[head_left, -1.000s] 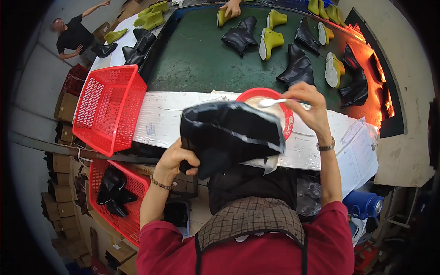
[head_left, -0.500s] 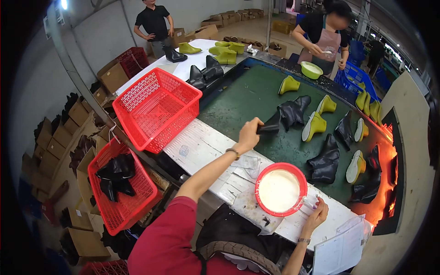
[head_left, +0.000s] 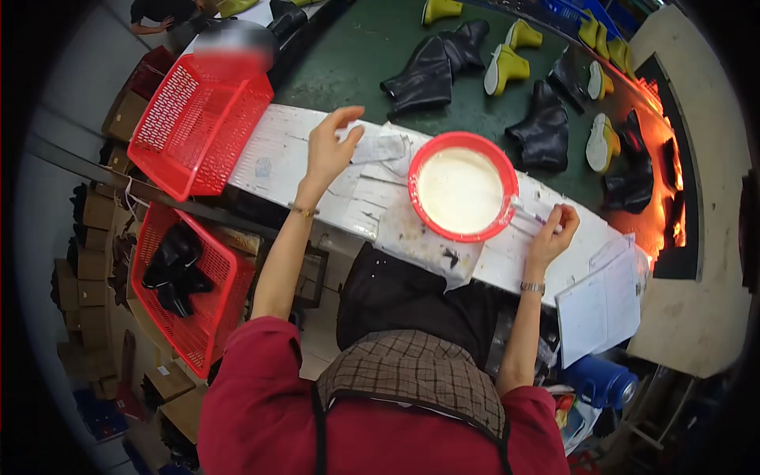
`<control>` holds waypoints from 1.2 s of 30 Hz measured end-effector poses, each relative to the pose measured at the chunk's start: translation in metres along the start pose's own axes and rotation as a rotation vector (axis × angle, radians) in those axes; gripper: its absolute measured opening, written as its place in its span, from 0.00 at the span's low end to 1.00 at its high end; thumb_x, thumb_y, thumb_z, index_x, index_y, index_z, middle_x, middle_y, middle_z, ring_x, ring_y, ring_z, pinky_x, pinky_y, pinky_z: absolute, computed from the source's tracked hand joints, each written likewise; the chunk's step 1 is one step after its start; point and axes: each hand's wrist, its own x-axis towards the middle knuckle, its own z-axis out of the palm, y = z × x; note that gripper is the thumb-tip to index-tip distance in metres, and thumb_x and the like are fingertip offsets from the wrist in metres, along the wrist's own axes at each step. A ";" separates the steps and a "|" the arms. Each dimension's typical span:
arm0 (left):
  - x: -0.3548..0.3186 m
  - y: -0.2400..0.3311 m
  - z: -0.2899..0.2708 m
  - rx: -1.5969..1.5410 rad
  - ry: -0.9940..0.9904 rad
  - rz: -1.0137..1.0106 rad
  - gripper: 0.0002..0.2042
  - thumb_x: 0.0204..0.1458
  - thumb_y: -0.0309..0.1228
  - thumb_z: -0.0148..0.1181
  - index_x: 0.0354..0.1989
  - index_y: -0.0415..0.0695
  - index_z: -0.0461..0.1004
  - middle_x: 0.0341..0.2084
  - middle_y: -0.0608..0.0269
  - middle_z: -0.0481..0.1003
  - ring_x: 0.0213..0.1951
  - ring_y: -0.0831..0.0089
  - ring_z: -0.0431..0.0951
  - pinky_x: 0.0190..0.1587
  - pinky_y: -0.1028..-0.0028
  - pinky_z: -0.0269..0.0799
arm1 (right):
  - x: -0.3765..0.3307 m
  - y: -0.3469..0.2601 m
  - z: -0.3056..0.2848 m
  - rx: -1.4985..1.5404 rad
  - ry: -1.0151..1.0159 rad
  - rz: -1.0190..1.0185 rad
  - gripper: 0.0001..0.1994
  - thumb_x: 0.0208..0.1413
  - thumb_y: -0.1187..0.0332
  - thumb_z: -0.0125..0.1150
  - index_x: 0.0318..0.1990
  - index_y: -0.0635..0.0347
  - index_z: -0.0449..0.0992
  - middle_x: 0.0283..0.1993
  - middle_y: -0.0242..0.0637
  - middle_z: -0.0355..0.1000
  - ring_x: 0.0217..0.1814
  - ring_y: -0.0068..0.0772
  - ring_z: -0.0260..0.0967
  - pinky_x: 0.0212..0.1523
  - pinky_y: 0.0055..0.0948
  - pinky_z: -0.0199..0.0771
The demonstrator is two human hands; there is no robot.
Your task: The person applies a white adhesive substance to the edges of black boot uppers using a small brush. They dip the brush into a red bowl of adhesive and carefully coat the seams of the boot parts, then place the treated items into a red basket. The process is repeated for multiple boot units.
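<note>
Over the white ledge (head_left: 277, 150), my left hand (head_left: 328, 150) is open and empty, thumb and fingers apart. Just beyond it, black boots (head_left: 423, 83) lie on the green conveyor belt (head_left: 332, 71). My right hand (head_left: 552, 237) is closed round a slim white-handled brush (head_left: 529, 214); its inner end reaches the rim of a red bowl (head_left: 418, 210), and its tip is hard to make out. Creamy white liquid (head_left: 459, 190) fills much of the bowl, which stands on a stained cloth (head_left: 427, 245) at the ledge.
Yellow-green boots (head_left: 507, 70) and more black boots (head_left: 541, 127) lie along the belt toward a glowing orange heater opening (head_left: 657, 198). Red baskets (head_left: 222, 134) stand at the left, the lower one (head_left: 210, 336) holding black boots (head_left: 178, 265). Papers (head_left: 598, 305) hang at the right.
My left hand has let go of a black boot on the belt and drawn back over the ledge. The right hand stays beside the bowl. My view has tilted downward.
</note>
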 end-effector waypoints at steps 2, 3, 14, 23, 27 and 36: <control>-0.044 -0.019 0.004 0.057 -0.040 -0.001 0.21 0.52 0.32 0.69 0.56 0.45 0.78 0.51 0.53 0.80 0.48 0.58 0.80 0.51 0.61 0.75 | -0.012 -0.006 -0.009 0.001 0.004 0.031 0.08 0.67 0.68 0.59 0.47 0.64 0.75 0.43 0.37 0.72 0.45 0.30 0.68 0.50 0.31 0.69; -0.060 -0.032 0.005 0.087 -0.033 0.011 0.21 0.52 0.32 0.68 0.56 0.45 0.78 0.50 0.51 0.79 0.47 0.54 0.79 0.53 0.58 0.74 | -0.018 -0.012 -0.012 -0.011 -0.006 0.025 0.08 0.66 0.69 0.59 0.45 0.64 0.75 0.42 0.36 0.72 0.44 0.29 0.68 0.50 0.30 0.69; -0.041 -0.035 0.049 0.342 0.111 0.233 0.11 0.52 0.35 0.68 0.42 0.47 0.83 0.37 0.60 0.75 0.43 0.55 0.73 0.45 0.58 0.70 | -0.078 -0.031 -0.034 0.138 -0.173 0.030 0.07 0.67 0.67 0.61 0.42 0.62 0.76 0.31 0.26 0.71 0.30 0.17 0.64 0.32 0.19 0.65; -0.096 -0.043 0.009 0.082 0.327 0.158 0.09 0.51 0.25 0.67 0.40 0.42 0.77 0.37 0.56 0.74 0.43 0.52 0.74 0.45 0.60 0.71 | -0.028 -0.121 -0.019 0.187 -0.342 -0.083 0.16 0.72 0.66 0.51 0.29 0.62 0.70 0.22 0.27 0.64 0.23 0.17 0.56 0.25 0.21 0.57; -0.108 -0.060 0.014 0.187 0.361 0.214 0.12 0.44 0.23 0.67 0.38 0.46 0.75 0.39 0.60 0.74 0.46 0.57 0.73 0.50 0.60 0.67 | 0.040 -0.225 0.082 0.039 -0.654 -0.516 0.15 0.67 0.69 0.58 0.28 0.67 0.68 0.22 0.38 0.63 0.23 0.26 0.59 0.26 0.31 0.61; -0.102 -0.058 0.014 0.092 0.506 0.047 0.11 0.43 0.25 0.67 0.36 0.46 0.77 0.43 0.61 0.75 0.49 0.59 0.73 0.53 0.58 0.67 | 0.207 -0.303 0.319 -1.028 -0.608 -1.211 0.36 0.49 0.75 0.62 0.70 0.61 0.59 0.33 0.49 0.79 0.34 0.49 0.79 0.29 0.45 0.78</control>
